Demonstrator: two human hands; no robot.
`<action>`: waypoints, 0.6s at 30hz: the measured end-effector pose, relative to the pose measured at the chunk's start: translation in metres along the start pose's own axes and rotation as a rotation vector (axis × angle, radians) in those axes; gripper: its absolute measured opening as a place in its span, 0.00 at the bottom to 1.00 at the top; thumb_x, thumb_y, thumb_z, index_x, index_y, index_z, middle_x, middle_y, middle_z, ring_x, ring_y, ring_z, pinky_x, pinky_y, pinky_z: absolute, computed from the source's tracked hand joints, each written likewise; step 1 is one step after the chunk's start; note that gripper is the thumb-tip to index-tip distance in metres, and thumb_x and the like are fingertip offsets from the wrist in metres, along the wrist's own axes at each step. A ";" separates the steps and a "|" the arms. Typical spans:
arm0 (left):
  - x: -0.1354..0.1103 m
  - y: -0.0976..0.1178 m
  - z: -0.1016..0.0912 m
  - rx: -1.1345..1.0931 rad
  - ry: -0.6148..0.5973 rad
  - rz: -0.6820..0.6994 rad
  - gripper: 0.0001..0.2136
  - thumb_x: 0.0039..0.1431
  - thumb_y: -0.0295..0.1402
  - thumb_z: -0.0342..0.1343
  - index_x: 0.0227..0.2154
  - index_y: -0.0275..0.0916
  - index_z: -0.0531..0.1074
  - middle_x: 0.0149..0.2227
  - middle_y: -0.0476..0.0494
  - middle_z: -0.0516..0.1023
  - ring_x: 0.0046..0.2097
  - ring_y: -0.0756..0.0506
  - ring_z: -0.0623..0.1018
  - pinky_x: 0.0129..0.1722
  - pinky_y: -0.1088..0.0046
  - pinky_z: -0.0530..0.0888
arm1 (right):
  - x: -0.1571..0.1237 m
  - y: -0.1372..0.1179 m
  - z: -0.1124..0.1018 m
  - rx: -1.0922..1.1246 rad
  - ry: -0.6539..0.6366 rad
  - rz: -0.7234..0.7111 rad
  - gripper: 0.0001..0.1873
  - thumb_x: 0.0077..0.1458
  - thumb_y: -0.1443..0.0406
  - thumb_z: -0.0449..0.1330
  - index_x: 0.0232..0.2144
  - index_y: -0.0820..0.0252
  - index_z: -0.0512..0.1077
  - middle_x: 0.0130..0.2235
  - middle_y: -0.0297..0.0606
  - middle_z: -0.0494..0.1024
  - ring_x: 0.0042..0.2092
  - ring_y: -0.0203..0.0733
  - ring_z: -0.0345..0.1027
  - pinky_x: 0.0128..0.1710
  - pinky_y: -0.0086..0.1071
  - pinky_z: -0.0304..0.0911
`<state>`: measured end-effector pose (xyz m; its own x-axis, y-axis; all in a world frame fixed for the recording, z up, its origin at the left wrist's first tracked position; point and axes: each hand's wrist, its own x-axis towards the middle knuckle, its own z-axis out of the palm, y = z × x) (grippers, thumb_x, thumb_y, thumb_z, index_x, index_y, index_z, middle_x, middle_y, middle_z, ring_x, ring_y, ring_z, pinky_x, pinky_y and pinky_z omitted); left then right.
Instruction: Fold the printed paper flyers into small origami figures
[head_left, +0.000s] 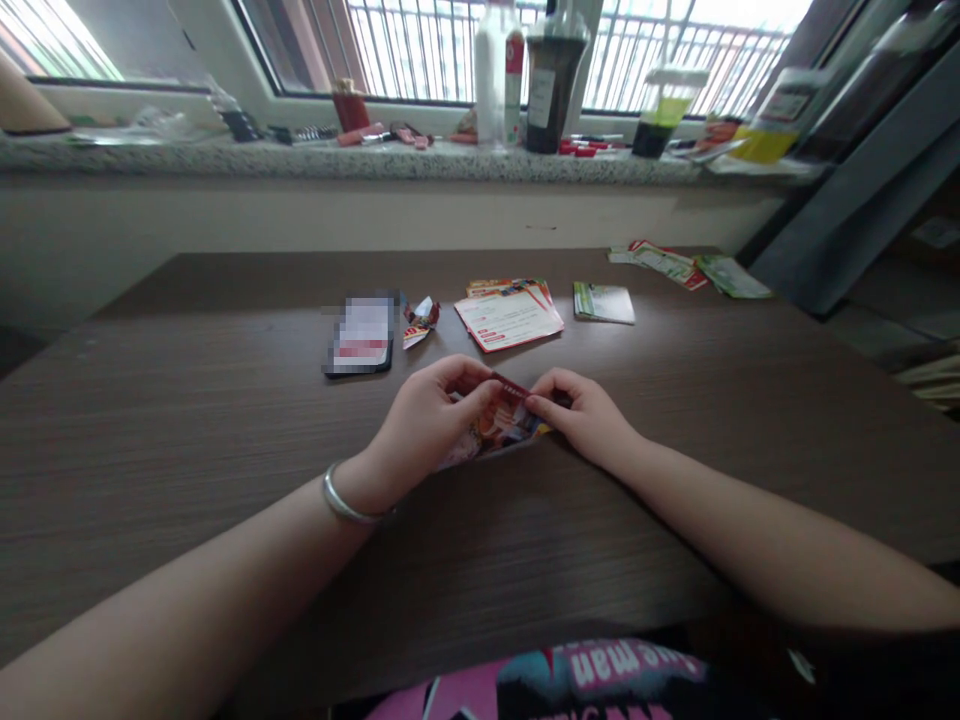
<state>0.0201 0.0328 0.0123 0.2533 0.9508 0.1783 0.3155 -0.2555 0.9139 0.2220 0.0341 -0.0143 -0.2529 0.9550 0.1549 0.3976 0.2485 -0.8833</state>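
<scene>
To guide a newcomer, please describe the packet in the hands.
Over the brown desk, find the left hand and right hand. Between them is the packet, colourful with a dark red edge; unlike the phone and cards beyond, it is held.

phone screen (364,325) — blurred | packet (501,420) — partly behind left hand (431,410) | printed cloth (540,685) cut off below

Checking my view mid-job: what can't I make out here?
Head view:
Printed packet: ends partly hidden by the left hand and right hand.
Phone: screen masked by pixelation.
White card: fine print too small.
Lettered cloth: cut off by the bottom edge.
</scene>
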 end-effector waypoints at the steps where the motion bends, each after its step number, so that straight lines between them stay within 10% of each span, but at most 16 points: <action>1: 0.002 0.000 0.003 0.002 0.020 0.008 0.09 0.56 0.38 0.58 0.33 0.36 0.72 0.31 0.46 0.78 0.32 0.49 0.77 0.31 0.74 0.74 | 0.000 0.001 -0.001 -0.007 0.013 -0.002 0.10 0.53 0.59 0.60 0.27 0.60 0.70 0.27 0.32 0.71 0.30 0.36 0.62 0.32 0.31 0.58; 18: -0.008 -0.018 0.004 0.110 0.052 0.117 0.09 0.59 0.38 0.55 0.34 0.37 0.74 0.31 0.47 0.78 0.30 0.51 0.75 0.29 0.77 0.72 | 0.007 0.006 0.004 -0.048 -0.004 -0.059 0.08 0.53 0.62 0.60 0.26 0.59 0.70 0.28 0.32 0.72 0.32 0.36 0.64 0.34 0.31 0.58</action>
<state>0.0160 0.0293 -0.0075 0.2474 0.9203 0.3029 0.3852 -0.3803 0.8408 0.2190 0.0415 -0.0201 -0.2804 0.9378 0.2047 0.4232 0.3123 -0.8505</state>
